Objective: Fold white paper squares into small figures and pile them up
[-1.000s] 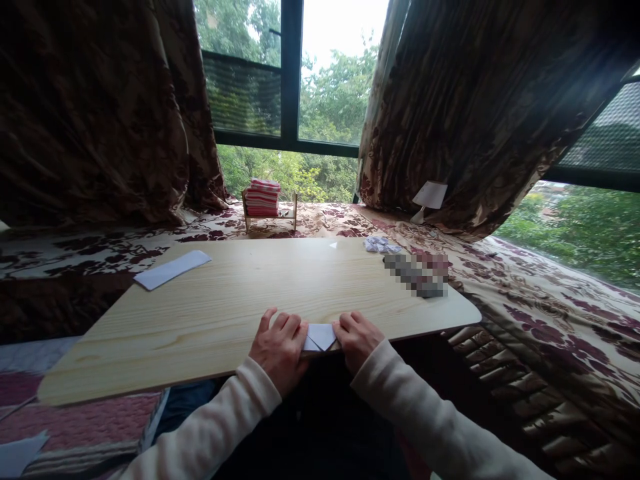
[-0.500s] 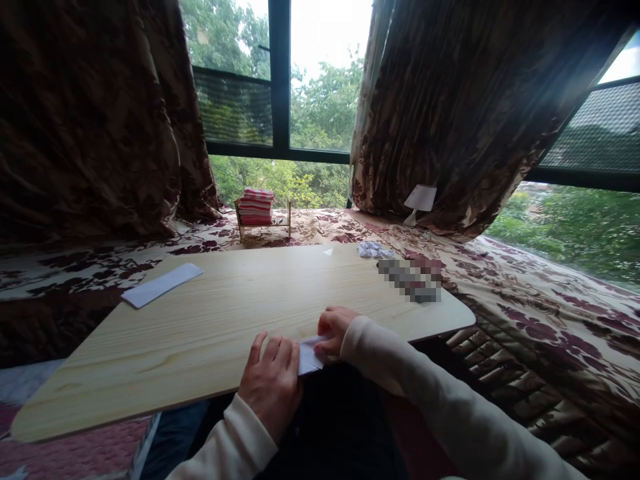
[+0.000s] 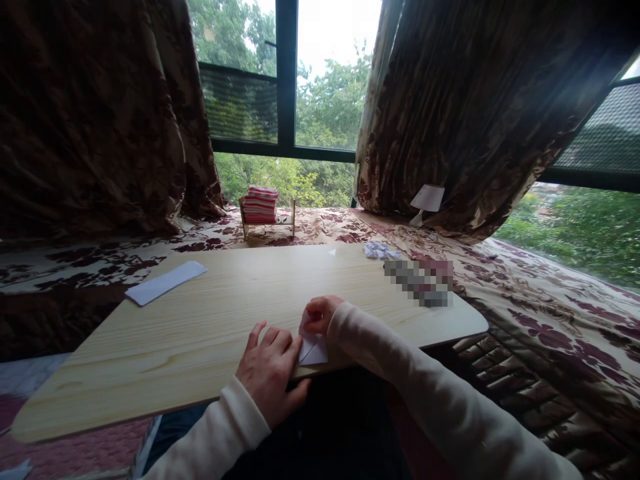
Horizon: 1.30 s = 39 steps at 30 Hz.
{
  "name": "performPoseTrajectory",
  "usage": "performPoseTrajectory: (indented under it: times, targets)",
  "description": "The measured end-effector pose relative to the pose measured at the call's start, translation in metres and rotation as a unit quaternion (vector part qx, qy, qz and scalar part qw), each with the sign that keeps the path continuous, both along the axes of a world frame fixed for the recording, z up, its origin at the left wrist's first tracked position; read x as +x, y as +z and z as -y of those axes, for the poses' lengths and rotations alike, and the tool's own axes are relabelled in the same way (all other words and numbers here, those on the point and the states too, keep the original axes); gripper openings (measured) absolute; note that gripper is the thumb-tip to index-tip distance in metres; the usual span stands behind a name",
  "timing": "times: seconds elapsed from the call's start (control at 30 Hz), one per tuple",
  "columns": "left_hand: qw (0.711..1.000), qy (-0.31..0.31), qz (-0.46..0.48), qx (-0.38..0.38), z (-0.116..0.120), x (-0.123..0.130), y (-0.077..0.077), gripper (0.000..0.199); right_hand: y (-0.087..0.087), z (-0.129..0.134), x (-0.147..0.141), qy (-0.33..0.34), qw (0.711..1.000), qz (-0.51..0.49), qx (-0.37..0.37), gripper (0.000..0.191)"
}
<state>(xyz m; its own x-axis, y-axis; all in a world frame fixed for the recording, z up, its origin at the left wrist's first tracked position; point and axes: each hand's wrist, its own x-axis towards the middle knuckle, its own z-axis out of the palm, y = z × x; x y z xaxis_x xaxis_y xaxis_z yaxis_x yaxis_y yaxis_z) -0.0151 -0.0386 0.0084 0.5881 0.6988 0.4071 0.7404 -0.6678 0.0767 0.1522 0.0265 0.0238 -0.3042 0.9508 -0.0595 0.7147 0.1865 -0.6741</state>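
A small piece of white folded paper (image 3: 314, 352) lies at the near edge of the pale wooden table (image 3: 200, 333), with a crease line running across it. My right hand (image 3: 323, 313) is closed in a pinch on its upper part, and the fingers hide some of that end. Just left of the paper, my left hand (image 3: 270, 367) lies with fingers apart on the tabletop. Its index fingertip touches the paper's left edge, while the thumb sticks out below, by the table edge.
A stack of white paper strips (image 3: 166, 283) lies at the table's left. Small folded white papers (image 3: 381, 250) sit at the far right beside a pixelated patch. Beyond the table stand a tiny rack with pink striped cloths (image 3: 261, 205) and a small lamp (image 3: 427, 199).
My right hand has moved up and left, bringing up the paper's upper part. My left hand has shifted slightly left, its thumb now spread out. The view has turned a little left.
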Motion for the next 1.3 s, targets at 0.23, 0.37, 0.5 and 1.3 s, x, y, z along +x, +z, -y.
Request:
performPoseTrajectory:
  times: [0.23,0.37,0.5,1.3]
  targets:
    - [1.0,-0.007,-0.02,0.013,-0.003,0.0,0.002,0.047,0.016,0.016,-0.005,0.075,0.973,0.117,0.187,0.011]
    - [1.0,0.009,-0.011,0.026,-0.001,0.003,-0.001,0.04,0.009,0.041,-0.013,0.064,0.928,0.238,0.279,0.016]
    - [0.999,0.018,0.012,0.028,0.002,0.004,-0.005,0.037,-0.01,0.057,-0.013,0.022,0.927,0.211,0.308,0.018]
    - [0.997,-0.021,0.069,0.035,0.018,-0.014,-0.012,0.035,-0.031,0.064,-0.004,0.022,0.932,-0.015,0.361,0.012]
